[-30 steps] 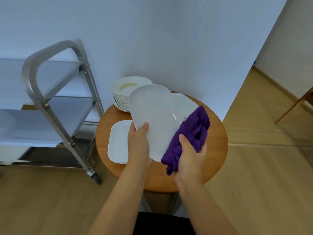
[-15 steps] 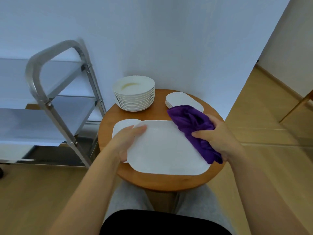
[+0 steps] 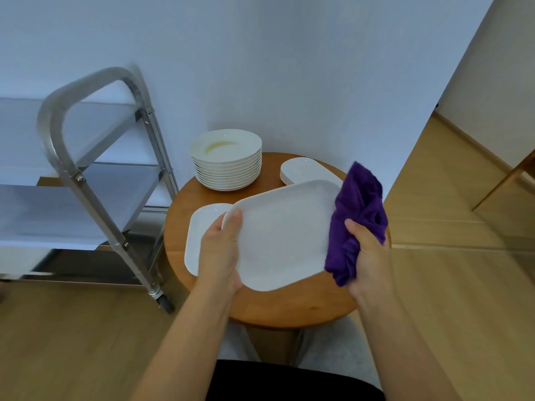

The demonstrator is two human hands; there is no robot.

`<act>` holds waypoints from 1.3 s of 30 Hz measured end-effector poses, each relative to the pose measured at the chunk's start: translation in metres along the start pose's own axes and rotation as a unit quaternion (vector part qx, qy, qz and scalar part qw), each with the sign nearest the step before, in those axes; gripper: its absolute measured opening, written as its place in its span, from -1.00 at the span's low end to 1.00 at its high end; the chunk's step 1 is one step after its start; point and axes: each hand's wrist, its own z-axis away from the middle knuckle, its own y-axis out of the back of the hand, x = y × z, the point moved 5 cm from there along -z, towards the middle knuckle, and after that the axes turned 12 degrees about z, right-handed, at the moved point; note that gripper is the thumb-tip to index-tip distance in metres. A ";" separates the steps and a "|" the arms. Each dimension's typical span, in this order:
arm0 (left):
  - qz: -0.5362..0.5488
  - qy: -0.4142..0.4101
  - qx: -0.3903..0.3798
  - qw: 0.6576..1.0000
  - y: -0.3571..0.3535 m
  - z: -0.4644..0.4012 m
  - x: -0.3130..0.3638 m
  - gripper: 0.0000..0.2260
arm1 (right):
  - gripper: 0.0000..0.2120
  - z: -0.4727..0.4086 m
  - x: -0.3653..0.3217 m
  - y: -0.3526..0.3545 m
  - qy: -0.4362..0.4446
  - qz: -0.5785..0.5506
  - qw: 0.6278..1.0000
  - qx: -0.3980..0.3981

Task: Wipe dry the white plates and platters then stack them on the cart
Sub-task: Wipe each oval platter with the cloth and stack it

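Platter (image 3: 285, 235), white and rectangular with rounded corners, held up in the air above a round wooden table (image 3: 289, 309) and tilted so its flat face turns toward the viewer. The left hand (image 3: 220, 251) grips the platter's left edge, with the thumb lying across the front near the upper left corner and the fingers curled out of sight behind it. The right hand (image 3: 369, 256) is at the platter's right edge, clutching a bunched purple cloth (image 3: 357, 218); the cloth sits between this hand and the platter and touches the platter's right rim, with a fold rising above the hand and another hanging below it. The thumb presses into the cloth from the front; the other fingers are hidden by it. On the table beneath the platter, partly covered by it and by the left hand, lies a second white platter (image 3: 199, 230), flat on the left side of the tabletop. At the back of the table stands a tall stack of round white bowls (image 3: 226, 160), the top one showing a faint yellowish smear inside. To the right of the stack, close to the wall, sits a short stack of oval plates (image 3: 304, 170), just behind the raised platter. A metal cart (image 3: 95, 169) with grey shelves and a curved handle stands left of the table on a wood floor (image 3: 72, 342). A pale wall (image 3: 289, 68) rises behind everything.
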 end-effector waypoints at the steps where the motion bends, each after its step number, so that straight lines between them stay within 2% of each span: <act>1: 0.010 -0.005 0.019 1.000 -0.003 0.006 -0.007 -0.92 | -0.58 0.002 0.003 -0.004 -0.002 -0.031 0.999 0.020; 3: 0.032 -0.011 0.052 0.998 -0.007 0.018 -0.023 -0.96 | -0.54 0.008 0.008 -0.015 0.004 -0.040 0.998 0.051; 6: 0.081 0.001 0.104 0.991 -0.008 0.024 -0.037 -0.93 | -0.47 0.017 0.016 -0.033 0.013 0.051 0.997 0.053; 9: 0.068 -0.012 0.104 0.992 -0.008 0.017 -0.034 -0.95 | -0.37 0.026 0.032 -0.039 -0.009 0.089 0.995 0.045; 11: 0.032 -0.015 0.044 0.998 -0.009 0.012 -0.033 -0.95 | -0.38 0.022 0.033 -0.034 -0.048 0.104 0.992 0.042; 13: -0.039 -0.024 -0.055 0.997 -0.005 0.008 -0.030 -0.89 | -0.46 0.013 0.027 -0.026 -0.096 0.126 0.987 0.021; 16: -0.134 -0.060 -0.183 0.972 0.008 -0.006 -0.016 -0.75 | -0.60 0.002 0.011 -0.016 -0.177 0.154 0.971 -0.048; 18: -0.234 -0.093 -0.204 0.946 0.015 -0.017 -0.003 -0.50 | -0.62 0.003 0.006 -0.014 -0.234 0.170 0.951 -0.108; 20: -0.393 -0.165 -0.215 0.879 0.011 -0.022 0.010 -0.26 | -0.54 0.007 0.003 -0.017 -0.281 0.195 0.923 -0.176; 21: -0.447 -0.207 -0.225 0.841 0.006 -0.023 0.015 -0.21 | -0.51 0.010 0.003 -0.018 -0.296 0.217 0.906 -0.209; 22: -0.473 -0.245 -0.234 0.813 0.001 -0.024 0.020 -0.21 | -0.51 0.013 0.004 -0.020 -0.305 0.237 0.891 -0.239; 24: -0.468 -0.300 -0.247 0.794 -0.005 -0.028 0.031 -0.40 | -0.55 0.016 0.008 -0.021 -0.315 0.241 0.879 -0.266; 26: -0.498 -0.310 -0.260 0.767 -0.007 -0.032 0.036 -0.68 | -0.57 0.011 0.010 -0.016 -0.313 0.199 0.896 -0.244; 27: -0.523 -0.296 -0.267 0.753 -0.006 -0.034 0.034 -0.74 | -0.59 0.008 0.009 -0.013 -0.310 0.168 0.907 -0.231; 29: -0.529 -0.249 -0.273 0.764 -0.002 -0.033 0.027 -0.79 | -0.61 0.004 0.008 -0.008 -0.306 0.107 0.921 -0.214; 30: -0.519 -0.230 -0.275 0.776 0.000 -0.032 0.024 -0.81 | -0.54 0.004 0.008 -0.006 -0.306 0.081 0.926 -0.207; 32: -0.502 -0.216 -0.274 0.791 -0.001 -0.028 0.019 -0.82 | -0.24 0.000 0.009 -0.001 -0.290 0.019 0.938 -0.191; 33: -0.482 -0.204 -0.272 0.808 0.000 -0.027 0.018 -0.84 | -0.22 -0.002 0.008 0.000 -0.271 -0.004 0.944 -0.191; 36: -0.381 -0.127 -0.264 0.877 0.003 -0.022 0.014 -0.83 | -0.65 -0.009 0.000 -0.002 -0.203 -0.017 0.965 -0.167; 39: -0.302 -0.072 -0.251 0.917 0.005 -0.017 0.009 -0.77 | -0.83 -0.022 -0.008 0.007 -0.126 -0.024 0.987 -0.099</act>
